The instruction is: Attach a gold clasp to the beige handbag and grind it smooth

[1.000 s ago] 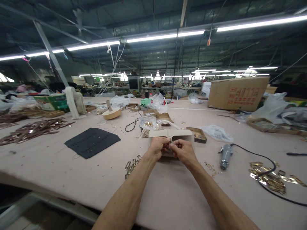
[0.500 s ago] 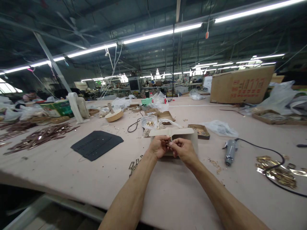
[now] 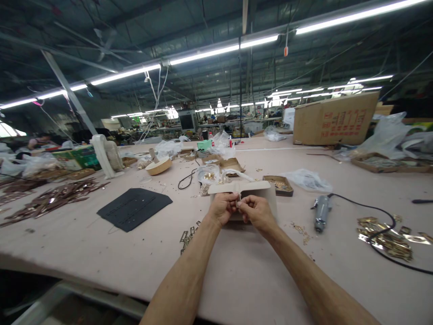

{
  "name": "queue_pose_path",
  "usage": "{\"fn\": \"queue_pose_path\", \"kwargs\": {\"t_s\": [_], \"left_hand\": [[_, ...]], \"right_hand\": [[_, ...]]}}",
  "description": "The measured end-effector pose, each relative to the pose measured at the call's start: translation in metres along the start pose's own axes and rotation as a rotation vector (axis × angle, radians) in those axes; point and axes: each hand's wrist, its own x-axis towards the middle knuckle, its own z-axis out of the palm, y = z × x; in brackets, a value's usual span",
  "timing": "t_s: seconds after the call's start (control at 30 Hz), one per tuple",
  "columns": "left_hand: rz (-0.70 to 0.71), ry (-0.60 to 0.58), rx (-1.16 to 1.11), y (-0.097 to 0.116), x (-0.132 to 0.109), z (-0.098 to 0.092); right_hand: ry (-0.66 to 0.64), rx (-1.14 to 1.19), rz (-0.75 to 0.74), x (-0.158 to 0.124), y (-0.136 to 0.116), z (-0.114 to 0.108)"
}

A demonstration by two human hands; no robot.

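In front of me on the table stands a cream handbag-like piece (image 3: 260,185), its wide upper edge showing past my fingers and a pale curved handle (image 3: 233,172) behind it. My left hand (image 3: 223,208) is closed at its middle, thumb and fingers pinched together. My right hand (image 3: 255,210) pinches from the other side, fingertips almost touching the left ones. Between them shows a narrow light-coloured strip (image 3: 240,197), too small to make out fully. Both hands hide much of the front of the cream piece. Flat metal buckle plates (image 3: 186,237) lie beside my left forearm.
A grey power screwdriver (image 3: 321,213) with a black cord lies at right, near a pile of gold metal plates (image 3: 385,239). At left are a black sheet (image 3: 135,208), brown straps (image 3: 54,198) and a white fan (image 3: 107,155). A shallow box (image 3: 280,185) holds small parts.
The view has shifted slightly, so the table things appear a little further left. My hands stay pinched at the same spot, with only slight finger movement.
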Motion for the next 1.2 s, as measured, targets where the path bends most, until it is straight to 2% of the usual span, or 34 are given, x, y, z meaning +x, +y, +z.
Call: {"fn": "queue_pose_path", "kwargs": {"t_s": [0.17,0.3,0.63,0.73,0.9,1.2], "left_hand": [[0.067,0.048,0.148,-0.002,0.003,-0.005],[0.051,0.003,0.172,0.001,0.002,-0.008],[0.041,-0.043,0.18,0.006,-0.003,-0.008],[0.029,-0.033,0.19,0.007,-0.003,-0.009],[0.015,0.033,0.16,0.009,-0.003,-0.008],[-0.016,0.03,0.134,0.008,-0.002,-0.007]], "right_hand": [[-0.085,-0.018,0.075,-0.001,-0.002,-0.004],[-0.155,0.046,0.116,-0.002,-0.008,-0.006],[-0.182,0.129,0.126,-0.002,-0.003,-0.005],[-0.139,0.138,0.147,-0.002,-0.004,-0.005],[0.037,0.061,0.132,-0.004,-0.008,-0.003],[0.009,0.224,0.134,0.0,-0.003,-0.005]]}}
